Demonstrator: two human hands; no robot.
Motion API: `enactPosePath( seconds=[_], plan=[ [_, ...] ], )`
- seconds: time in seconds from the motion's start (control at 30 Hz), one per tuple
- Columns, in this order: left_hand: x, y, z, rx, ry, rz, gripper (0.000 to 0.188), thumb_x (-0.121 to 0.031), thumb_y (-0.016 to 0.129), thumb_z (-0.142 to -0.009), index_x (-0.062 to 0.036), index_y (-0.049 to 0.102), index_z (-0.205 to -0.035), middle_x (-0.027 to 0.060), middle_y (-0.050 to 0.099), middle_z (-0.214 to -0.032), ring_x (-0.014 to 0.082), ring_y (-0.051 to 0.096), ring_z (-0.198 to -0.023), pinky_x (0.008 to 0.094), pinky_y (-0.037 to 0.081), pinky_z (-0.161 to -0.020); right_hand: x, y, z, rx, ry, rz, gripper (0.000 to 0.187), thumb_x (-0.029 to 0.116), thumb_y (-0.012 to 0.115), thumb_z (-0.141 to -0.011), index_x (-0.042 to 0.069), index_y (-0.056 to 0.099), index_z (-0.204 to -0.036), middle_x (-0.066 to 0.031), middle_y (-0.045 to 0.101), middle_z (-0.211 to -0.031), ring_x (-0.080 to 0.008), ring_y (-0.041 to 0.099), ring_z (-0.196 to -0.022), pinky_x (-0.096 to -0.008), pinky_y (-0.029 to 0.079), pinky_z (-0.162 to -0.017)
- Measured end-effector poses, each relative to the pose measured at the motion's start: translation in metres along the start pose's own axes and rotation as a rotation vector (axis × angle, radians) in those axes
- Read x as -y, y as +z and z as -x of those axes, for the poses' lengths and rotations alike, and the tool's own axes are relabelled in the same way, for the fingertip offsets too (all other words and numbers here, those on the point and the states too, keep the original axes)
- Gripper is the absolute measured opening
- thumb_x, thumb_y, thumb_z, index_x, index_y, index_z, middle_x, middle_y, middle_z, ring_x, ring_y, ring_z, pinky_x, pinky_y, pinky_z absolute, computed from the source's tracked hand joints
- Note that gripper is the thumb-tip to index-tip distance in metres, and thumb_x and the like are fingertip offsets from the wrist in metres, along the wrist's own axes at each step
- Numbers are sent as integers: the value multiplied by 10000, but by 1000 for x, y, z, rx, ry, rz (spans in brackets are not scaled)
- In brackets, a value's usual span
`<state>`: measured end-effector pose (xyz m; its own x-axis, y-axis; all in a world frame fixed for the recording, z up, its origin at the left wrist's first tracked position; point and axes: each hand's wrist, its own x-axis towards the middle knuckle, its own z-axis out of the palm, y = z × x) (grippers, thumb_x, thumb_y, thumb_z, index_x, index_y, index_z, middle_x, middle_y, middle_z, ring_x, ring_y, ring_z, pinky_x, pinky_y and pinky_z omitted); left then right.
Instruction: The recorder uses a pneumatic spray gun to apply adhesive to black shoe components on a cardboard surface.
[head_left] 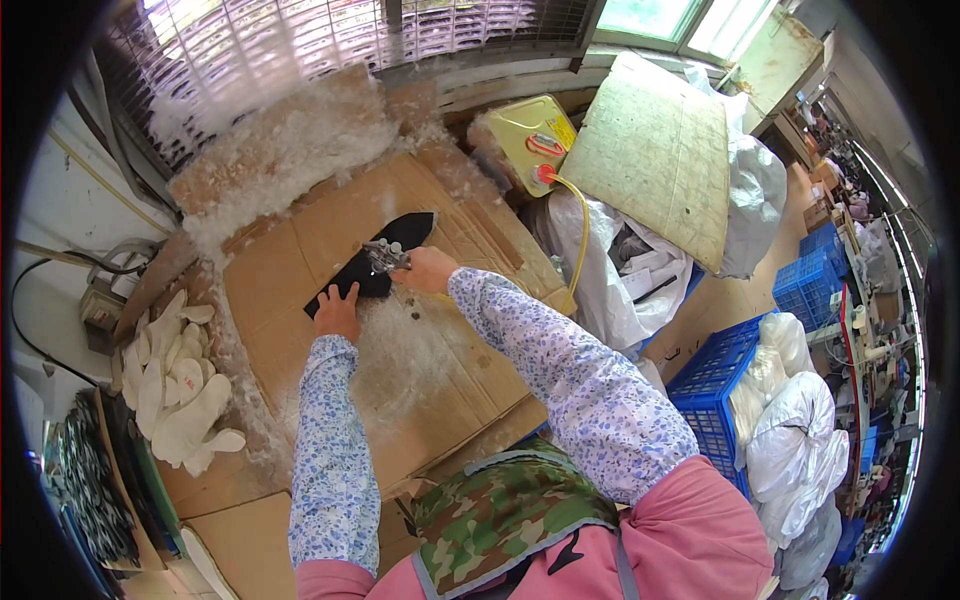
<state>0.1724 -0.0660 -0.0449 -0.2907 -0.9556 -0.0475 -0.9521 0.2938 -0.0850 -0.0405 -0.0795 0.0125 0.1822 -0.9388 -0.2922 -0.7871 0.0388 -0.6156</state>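
A long flat black piece (pixel 412 229), like a shoe-sole shape cut from sheet material, lies slantwise on a brown cardboard sheet (pixel 270 262). My left hand (pixel 337 314) rests on its near left end, fingers spread and pressing on the surface. My right hand (pixel 428 273) is closed round a small metal spray gun (pixel 382 254) held over the middle of the black piece. The gun hides part of the piece, and my right fingers partly cover its handle. Pale dried fibres coat the cardboard near my hands.
At left lies a pile of cream insole-shaped pieces (pixel 180 385), with stacked dark pieces (pixel 92 485) below. A yellow hose (pixel 585 235) runs from a yellowish can (pixel 510 130) at the back. A large board (pixel 655 150), white sacks (pixel 610 285) and a blue crate (pixel 705 395) stand at right.
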Motion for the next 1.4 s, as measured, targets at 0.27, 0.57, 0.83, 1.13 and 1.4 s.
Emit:
enactPosePath(
  seconds=[0.27,0.57,0.83,1.13,1.4],
  plan=[
    [1,1,1,0,4,1,612,-35,586,-764,-236,463,-1329,128,446,-1154,301,488,-1006,349,506,-806,0,0,1,-1,-12,-15,483,424,606,-803,16,626,-1060,-217,640,-1008,-355,607,-974,-420,473,-851],
    [0,0,0,17,-8,-6,618,-29,582,-772,-244,456,-1338,126,441,-1163,301,482,-1018,344,501,-820,-1,1,-1,3,0,-16,477,419,606,-805,15,626,-1058,-218,640,-1006,-359,607,-974,-422,474,-850],
    [1,3,1,6,-7,-3,612,-37,582,-778,-248,453,-1338,129,441,-1190,303,483,-1031,343,502,-825,1,3,-2,6,16,-15,484,421,608,-804,13,623,-1066,-222,634,-1023,-359,600,-992,-421,471,-861],
    [-3,-2,0,-11,7,-6,602,-36,577,-776,-247,464,-1329,128,450,-1157,300,488,-1027,345,503,-820,-2,-2,2,-12,11,-23,488,422,606,-803,11,623,-1064,-225,630,-1035,-363,598,-995,-423,469,-866],
    [6,16,-1,-158,30,77,447,-85,481,-838,-225,531,-1260,119,488,-1095,304,491,-1021,362,499,-815,-5,6,-6,-36,-27,-27,404,408,613,-787,46,673,-955,-195,663,-924,-348,624,-920,-428,482,-809]
  ],
)
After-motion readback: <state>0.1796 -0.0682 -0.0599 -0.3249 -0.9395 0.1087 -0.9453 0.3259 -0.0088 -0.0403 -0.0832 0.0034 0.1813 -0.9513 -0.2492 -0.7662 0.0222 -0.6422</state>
